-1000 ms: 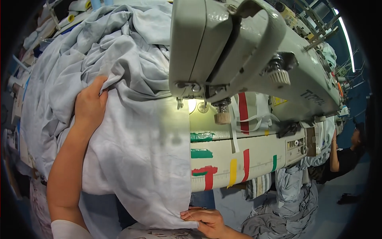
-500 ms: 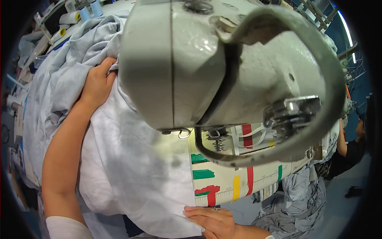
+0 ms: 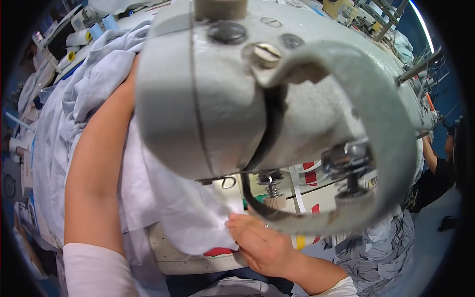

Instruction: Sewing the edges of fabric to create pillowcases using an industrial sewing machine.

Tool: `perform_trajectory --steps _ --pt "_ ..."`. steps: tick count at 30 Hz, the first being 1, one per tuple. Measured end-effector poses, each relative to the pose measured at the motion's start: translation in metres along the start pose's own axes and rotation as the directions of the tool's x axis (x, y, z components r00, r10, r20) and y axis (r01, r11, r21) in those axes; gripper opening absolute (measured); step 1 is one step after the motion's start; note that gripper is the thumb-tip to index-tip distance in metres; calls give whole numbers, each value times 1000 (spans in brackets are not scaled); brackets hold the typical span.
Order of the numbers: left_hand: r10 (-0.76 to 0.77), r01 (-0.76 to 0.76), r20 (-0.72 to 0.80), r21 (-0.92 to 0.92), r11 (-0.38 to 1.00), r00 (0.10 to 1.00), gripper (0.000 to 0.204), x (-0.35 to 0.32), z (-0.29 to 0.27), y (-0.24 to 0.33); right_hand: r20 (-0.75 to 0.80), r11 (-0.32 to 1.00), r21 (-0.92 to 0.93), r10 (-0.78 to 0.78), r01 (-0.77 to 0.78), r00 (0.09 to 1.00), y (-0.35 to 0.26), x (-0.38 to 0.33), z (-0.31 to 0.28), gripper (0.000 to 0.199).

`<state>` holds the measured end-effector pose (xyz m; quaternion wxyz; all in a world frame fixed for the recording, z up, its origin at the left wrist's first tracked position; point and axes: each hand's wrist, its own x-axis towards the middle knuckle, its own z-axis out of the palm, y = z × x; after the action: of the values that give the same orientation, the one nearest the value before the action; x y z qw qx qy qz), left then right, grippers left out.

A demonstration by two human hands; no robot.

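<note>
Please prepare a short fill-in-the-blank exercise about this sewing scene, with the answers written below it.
1. The right hand holds the pale fabric, but the left hand is out of sight ____ the sewing machine.
2. The two thread cones side by side at the upper left are coloured light ____.
3. The top worn by the co-worker at the right is coloured ____.

Missing words: behind; blue; black.
</note>
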<state>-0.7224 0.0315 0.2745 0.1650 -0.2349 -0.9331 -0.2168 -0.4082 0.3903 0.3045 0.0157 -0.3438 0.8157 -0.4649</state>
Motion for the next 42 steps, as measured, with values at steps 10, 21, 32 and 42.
perform_trajectory --steps 10,21,32,42 --pt "-294 390 -256 619 681 921 26 -238 -79 204 -75 960 -271 -92 69 993 2 10 2 20" --pt "-304 402 -306 342 849 902 17 -219 -97 32 -9 918 -376 -139 126 990 24 38 2 21" --pt "-89 53 148 234 971 985 23 -158 -83 210 -50 874 -459 -205 160 977 28 25 4 13" --pt "265 -218 364 -167 962 893 40 -176 -38 286 -339 890 -442 -49 -113 940 9 -8 -28 20"
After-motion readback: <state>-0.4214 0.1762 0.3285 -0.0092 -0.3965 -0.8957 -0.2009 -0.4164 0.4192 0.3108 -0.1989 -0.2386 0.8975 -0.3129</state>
